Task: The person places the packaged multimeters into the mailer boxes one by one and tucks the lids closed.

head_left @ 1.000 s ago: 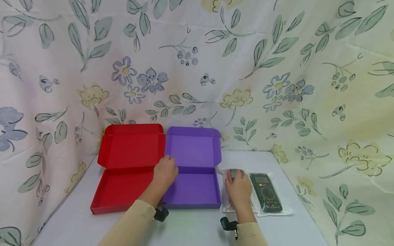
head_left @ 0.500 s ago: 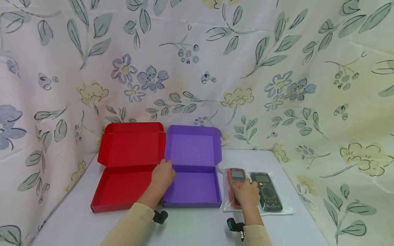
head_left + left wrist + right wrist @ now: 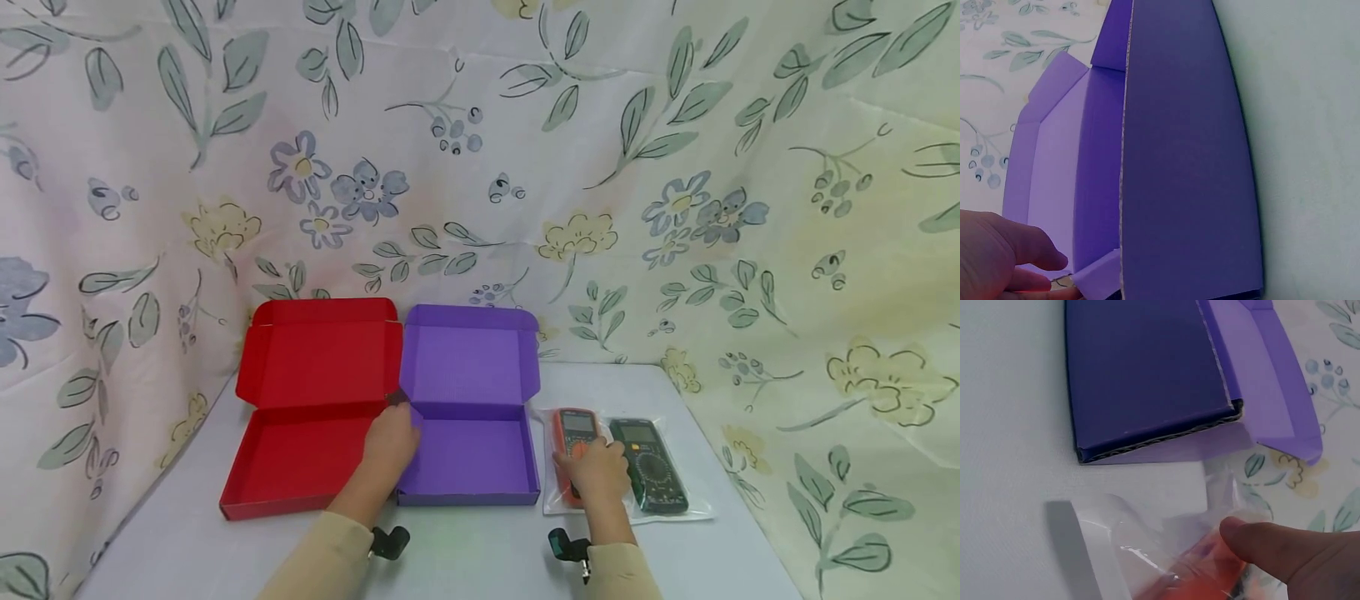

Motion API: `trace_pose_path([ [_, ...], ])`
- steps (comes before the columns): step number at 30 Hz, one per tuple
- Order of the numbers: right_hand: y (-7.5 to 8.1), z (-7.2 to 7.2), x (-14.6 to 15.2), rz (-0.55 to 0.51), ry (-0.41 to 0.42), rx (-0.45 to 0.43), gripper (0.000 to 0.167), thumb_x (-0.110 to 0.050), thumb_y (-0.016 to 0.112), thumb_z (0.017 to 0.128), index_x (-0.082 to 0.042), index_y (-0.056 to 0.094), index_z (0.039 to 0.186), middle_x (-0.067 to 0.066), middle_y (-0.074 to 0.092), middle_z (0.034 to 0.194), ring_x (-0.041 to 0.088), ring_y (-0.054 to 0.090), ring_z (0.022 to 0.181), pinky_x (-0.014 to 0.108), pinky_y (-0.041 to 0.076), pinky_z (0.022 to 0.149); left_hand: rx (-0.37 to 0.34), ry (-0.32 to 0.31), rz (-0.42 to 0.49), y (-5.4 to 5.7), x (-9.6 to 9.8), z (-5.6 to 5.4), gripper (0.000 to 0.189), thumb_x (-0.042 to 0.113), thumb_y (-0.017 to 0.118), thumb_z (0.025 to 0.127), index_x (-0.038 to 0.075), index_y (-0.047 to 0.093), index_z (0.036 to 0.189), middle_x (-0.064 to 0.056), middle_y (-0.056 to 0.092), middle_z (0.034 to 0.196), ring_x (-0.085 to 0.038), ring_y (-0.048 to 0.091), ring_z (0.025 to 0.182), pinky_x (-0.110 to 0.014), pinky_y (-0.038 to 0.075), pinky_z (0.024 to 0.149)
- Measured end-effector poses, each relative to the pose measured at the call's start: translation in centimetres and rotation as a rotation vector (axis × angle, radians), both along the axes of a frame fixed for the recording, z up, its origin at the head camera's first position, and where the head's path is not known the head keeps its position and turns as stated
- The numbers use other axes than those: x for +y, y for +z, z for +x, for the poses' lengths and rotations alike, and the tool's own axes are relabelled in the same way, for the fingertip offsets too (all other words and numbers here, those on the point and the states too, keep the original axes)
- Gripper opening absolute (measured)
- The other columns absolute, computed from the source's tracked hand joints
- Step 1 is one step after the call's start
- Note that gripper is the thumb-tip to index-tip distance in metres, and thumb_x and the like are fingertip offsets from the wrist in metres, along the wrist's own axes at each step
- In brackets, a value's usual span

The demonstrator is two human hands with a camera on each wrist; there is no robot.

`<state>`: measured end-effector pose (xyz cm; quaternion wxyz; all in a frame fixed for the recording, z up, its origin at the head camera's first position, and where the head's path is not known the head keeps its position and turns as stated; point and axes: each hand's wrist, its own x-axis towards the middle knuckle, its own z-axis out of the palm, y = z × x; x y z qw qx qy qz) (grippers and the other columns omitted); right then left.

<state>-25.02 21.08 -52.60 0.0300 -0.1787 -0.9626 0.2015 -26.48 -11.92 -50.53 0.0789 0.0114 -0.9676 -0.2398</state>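
Tabletop (image 3: pixel 472 554) separates purple box edge (image 3: pixel 532 462) from right fingers (image 3: pixel 609 450) gripping orange multimeter (image 3: pixel 578 423); left fingers' (image 3: pixel 401 420) hold unclear.

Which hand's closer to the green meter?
Right. The right hand is on the orange meter, just beside the green meter. The left hand is farther, at the left edge of the purple box.

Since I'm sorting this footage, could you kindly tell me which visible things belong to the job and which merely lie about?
Apparently in the job: orange multimeter, at the right hand; purple box and red box, by the left hand.

Apparently aside: green multimeter; white table; floral cloth.
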Motion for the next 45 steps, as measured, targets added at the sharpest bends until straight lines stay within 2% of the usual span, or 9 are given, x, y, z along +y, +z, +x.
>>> trace_pose_path([
  [6,-0.1,-0.2,-0.3,0.001,-0.016,0.023,0.090,-0.049,0.084,0.079,0.020,0.049,0.125,0.037,0.046,0.112,0.054,0.054,0.103,0.063,0.051,0.072,-0.018,0.024,0.043,0.0,-0.4,0.2,0.007,0.001,0.059,0.088,-0.002,0.065,0.084,-0.018,0.067,0.080,-0.035,0.067,0.072,-0.050,0.055,0.061],
  [10,0.1,-0.2,-0.5,-0.009,-0.034,0.039,0.088,-0.046,0.085,0.078,0.020,0.049,0.124,0.036,0.047,0.110,0.053,0.055,0.103,0.063,0.052,0.072,-0.032,0.032,0.048,0.2,-0.4,0.3,0.012,0.000,0.059,0.087,-0.002,0.064,0.076,-0.017,0.065,0.072,-0.031,0.065,0.065,-0.047,0.054,0.055],
  [19,0.3,-0.2,-0.5,0.002,-0.051,0.063,0.082,-0.043,0.083,0.076,0.021,0.052,0.116,0.038,0.051,0.105,0.054,0.058,0.099,0.062,0.052,0.071,-0.070,0.043,0.044,0.7,-0.5,-0.3,0.012,0.000,0.060,0.088,-0.007,0.066,0.081,-0.018,0.064,0.072,-0.029,0.064,0.064,-0.043,0.054,0.053],
  [27,0.0,0.0,-0.4,-0.024,-0.066,0.071,0.080,-0.044,0.084,0.073,0.020,0.054,0.111,0.034,0.051,0.100,0.051,0.058,0.096,0.059,0.051,0.069,-0.095,0.045,0.053,0.8,-0.5,-0.3,0.013,-0.001,0.058,0.088,-0.007,0.067,0.080,-0.016,0.063,0.071,-0.025,0.060,0.061,-0.040,0.052,0.052],
  [37,-1.0,0.1,-0.2,-0.052,-0.096,0.089,0.084,-0.047,0.086,0.071,0.019,0.054,0.112,0.035,0.050,0.102,0.052,0.056,0.096,0.061,0.050,0.069,-0.072,0.030,0.047,0.2,-0.4,0.1,0.017,-0.001,0.057,0.088,-0.004,0.065,0.074,-0.017,0.063,0.069,-0.027,0.061,0.060,-0.043,0.052,0.052],
  [45,-0.5,0.3,-0.2,-0.082,-0.100,0.087,0.084,-0.045,0.086,0.072,0.019,0.052,0.114,0.036,0.048,0.104,0.053,0.053,0.099,0.063,0.050,0.070,-0.070,0.029,0.044,-0.3,-0.4,0.1,0.019,-0.002,0.056,0.088,-0.003,0.064,0.071,-0.018,0.063,0.068,-0.027,0.060,0.060,-0.043,0.052,0.052],
])
